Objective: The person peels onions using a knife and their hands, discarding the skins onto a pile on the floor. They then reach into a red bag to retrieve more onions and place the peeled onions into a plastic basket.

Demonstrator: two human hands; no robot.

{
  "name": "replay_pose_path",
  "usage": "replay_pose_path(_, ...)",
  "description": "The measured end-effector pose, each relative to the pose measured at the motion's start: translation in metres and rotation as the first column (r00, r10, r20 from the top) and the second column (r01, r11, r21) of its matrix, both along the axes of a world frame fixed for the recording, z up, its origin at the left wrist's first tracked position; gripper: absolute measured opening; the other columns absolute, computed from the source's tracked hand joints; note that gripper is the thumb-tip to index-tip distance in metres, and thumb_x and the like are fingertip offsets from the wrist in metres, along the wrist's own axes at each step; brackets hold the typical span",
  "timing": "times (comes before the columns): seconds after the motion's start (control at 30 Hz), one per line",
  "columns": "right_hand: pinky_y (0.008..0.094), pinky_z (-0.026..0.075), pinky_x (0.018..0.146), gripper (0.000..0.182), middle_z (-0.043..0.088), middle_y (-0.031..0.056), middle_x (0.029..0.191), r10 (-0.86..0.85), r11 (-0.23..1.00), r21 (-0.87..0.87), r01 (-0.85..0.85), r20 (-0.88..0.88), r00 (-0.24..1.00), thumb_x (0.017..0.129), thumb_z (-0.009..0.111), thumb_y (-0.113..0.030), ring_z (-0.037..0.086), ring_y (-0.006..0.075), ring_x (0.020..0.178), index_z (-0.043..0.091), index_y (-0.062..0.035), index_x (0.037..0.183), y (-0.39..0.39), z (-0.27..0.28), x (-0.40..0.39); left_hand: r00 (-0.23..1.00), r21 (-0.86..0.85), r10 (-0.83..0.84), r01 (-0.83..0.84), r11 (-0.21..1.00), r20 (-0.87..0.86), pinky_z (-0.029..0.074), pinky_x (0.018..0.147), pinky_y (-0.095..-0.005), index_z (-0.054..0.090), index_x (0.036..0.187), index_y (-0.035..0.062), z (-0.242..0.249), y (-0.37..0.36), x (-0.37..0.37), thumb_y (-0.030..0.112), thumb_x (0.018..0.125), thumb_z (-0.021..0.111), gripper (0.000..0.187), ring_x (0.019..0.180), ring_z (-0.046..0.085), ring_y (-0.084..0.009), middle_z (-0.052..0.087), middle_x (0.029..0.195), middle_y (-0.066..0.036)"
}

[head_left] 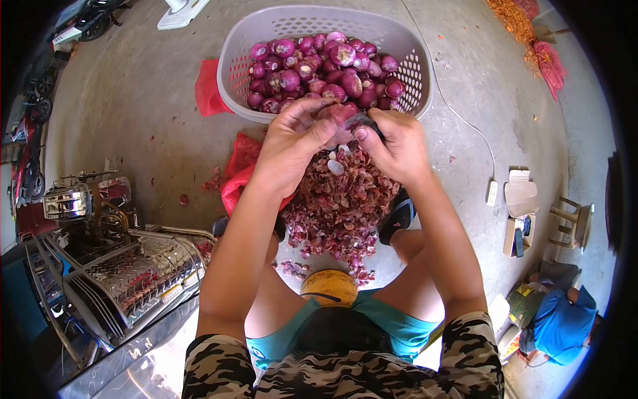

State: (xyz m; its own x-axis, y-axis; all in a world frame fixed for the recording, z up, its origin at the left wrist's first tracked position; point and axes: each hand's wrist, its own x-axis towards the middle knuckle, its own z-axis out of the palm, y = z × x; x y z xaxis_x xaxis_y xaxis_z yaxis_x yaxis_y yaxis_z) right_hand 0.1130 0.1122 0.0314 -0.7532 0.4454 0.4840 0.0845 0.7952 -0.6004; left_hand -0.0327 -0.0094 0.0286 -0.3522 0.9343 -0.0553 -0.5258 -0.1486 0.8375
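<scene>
Brown, black and tan camouflage shirt (pixel 345 384) cloth sits closest, and its bottom edge is cut off. Two bare arms reach from its sleeves to the middle. The left hand (pixel 292 141) is curled, with its thumb and fingers bent around a small, round, pinkish-purple onion (pixel 341 114). Fingers cover part of that onion, which is up between both hands, over the near edge of a big grey plastic basket (pixel 230 83) with little holes in its sides. The right hand (pixel 403 143) is bent in close too, with its thumb and fingers pinched on a thin dark thing (pixel 361 122) next to the onion. Most of that dark thing is hidden, so it is hard to say what it is. Lots of shiny purple onions (pixel 344 56) are heaped in the basket; the ones at the bottom are covered up. Below the hands, a big pile of dry, papery, reddish-brown onion skins (pixel 349 196) lies on the grey concrete floor (pixel 166 143). A red mesh bag (pixel 234 191) is partly behind the left arm, and what it holds is hidden. Off to the right, an open brown cardboard box (pixel 520 194) has dark things inside, too small to make out.
</scene>
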Motion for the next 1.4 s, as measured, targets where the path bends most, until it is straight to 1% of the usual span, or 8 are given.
replay_pose_path(0.23, 0.0406, 0.044, 0.049, 0.031, 0.052, 0.0103, 0.057, 0.095, 0.987, 0.124, -0.100, 0.045, 0.994, 0.079, 0.065, -0.033, 0.056, 0.0298, 0.055, 0.056, -0.0064, 0.067, -0.014, 0.004, -0.005, 0.990, -0.055, 0.048, -0.041, 0.998, 0.130, 0.051, 0.086, -0.0350, 0.053, 0.118, 0.0043, -0.003, 0.001, -0.006, 0.025, 0.092, 0.056, 0.034, 0.098, 0.061, -0.0198, 0.061, 0.110, -0.009)
replay_pose_path(0.33, 0.0398, 0.045, 0.052, 0.030, 0.057, 0.0099, 0.061, 0.130, 0.982, 0.124, -0.146, 0.127, 0.983, 0.080, 0.064, -0.035, 0.059, 0.0288, 0.058, 0.059, -0.0069, 0.071, -0.017, 0.002, -0.008, 0.995, -0.092, 0.061, -0.054, 0.994, 0.080, 0.050, 0.088, -0.0337, 0.053, 0.119, 0.0047, 0.003, -0.001, -0.010, 0.028, 0.092, 0.054, 0.035, 0.099, 0.061, -0.0189, 0.061, 0.111, -0.009)
replay_pose_path(0.63, 0.0403, 0.046, 0.054, 0.030, 0.057, 0.0109, 0.062, 0.195, 0.981, -0.035, -0.193, 0.078, 0.978, 0.079, 0.066, -0.032, 0.059, 0.0306, 0.059, 0.056, -0.0054, 0.068, -0.003, -0.009, -0.003, 0.986, -0.032, 0.044, -0.039, 0.999, 0.161, 0.052, 0.084, -0.0327, 0.052, 0.122, 0.0032, 0.014, -0.002, -0.013, 0.018, 0.092, 0.055, 0.033, 0.096, 0.062, -0.0180, 0.060, 0.111, -0.010)
replay_pose_path(0.73, 0.0412, 0.044, 0.053, 0.030, 0.053, 0.0123, 0.059, 0.115, 0.991, 0.052, -0.120, 0.088, 0.989, 0.078, 0.067, -0.029, 0.056, 0.0316, 0.058, 0.053, -0.0041, 0.067, 0.002, 0.000, 0.005, 0.972, -0.060, 0.091, -0.080, 0.995, 0.214, 0.052, 0.085, -0.0349, 0.052, 0.119, 0.0032, 0.017, -0.002, -0.015, 0.017, 0.092, 0.055, 0.031, 0.095, 0.062, -0.0192, 0.060, 0.110, -0.010)
replay_pose_path(0.93, 0.0428, 0.042, 0.054, 0.029, 0.050, 0.0156, 0.060, 0.106, 0.994, -0.018, -0.104, 0.123, 0.987, 0.080, 0.065, -0.025, 0.055, 0.0356, 0.059, 0.051, -0.0015, 0.069, 0.007, 0.001, 0.009, 0.956, -0.019, 0.097, -0.095, 0.995, 0.279, 0.051, 0.089, -0.0389, 0.046, 0.115, 0.0056, 0.016, -0.002, -0.021, 0.016, 0.091, 0.057, 0.028, 0.098, 0.060, -0.0197, 0.058, 0.112, -0.011)
replay_pose_path(1.13, 0.0451, 0.042, 0.058, 0.020, 0.053, 0.0180, 0.067, 0.112, 0.976, -0.191, -0.100, 0.052, 0.992, 0.086, 0.057, -0.019, 0.055, 0.0394, 0.064, 0.050, -0.0001, 0.084, -0.004, -0.006, 0.005, 0.965, -0.013, 0.130, -0.131, 0.991, 0.229, 0.050, 0.092, -0.0397, 0.046, 0.113, 0.0065, 0.013, -0.003, -0.014, 0.005, 0.087, 0.059, 0.029, 0.101, 0.059, -0.0189, 0.057, 0.112, -0.009)
replay_pose_path(1.23, 0.0454, 0.042, 0.057, 0.016, 0.053, 0.0183, 0.068, 0.023, 0.972, -0.234, -0.010, 0.053, 0.998, 0.088, 0.054, -0.016, 0.056, 0.0390, 0.064, 0.049, -0.0005, 0.089, -0.018, -0.010, 0.000, 0.976, -0.015, 0.140, -0.140, 0.990, 0.168, 0.048, 0.094, -0.0389, 0.048, 0.115, 0.0081, 0.005, -0.002, -0.010, 0.010, 0.092, 0.054, 0.024, 0.102, 0.059, -0.0187, 0.059, 0.111, -0.008)
replay_pose_path(1.4, 0.0450, 0.041, 0.054, 0.014, 0.054, 0.0193, 0.066, -0.066, 0.967, -0.244, 0.072, 0.030, 0.997, 0.089, 0.052, -0.014, 0.056, 0.0388, 0.062, 0.049, -0.0005, 0.088, -0.029, -0.008, -0.008, 0.964, 0.002, 0.122, -0.126, 0.992, 0.235, 0.048, 0.094, -0.0374, 0.047, 0.116, 0.0068, 0.006, -0.002, 0.007, 0.013, 0.092, 0.054, 0.025, 0.104, 0.059, -0.0195, 0.059, 0.110, -0.009)
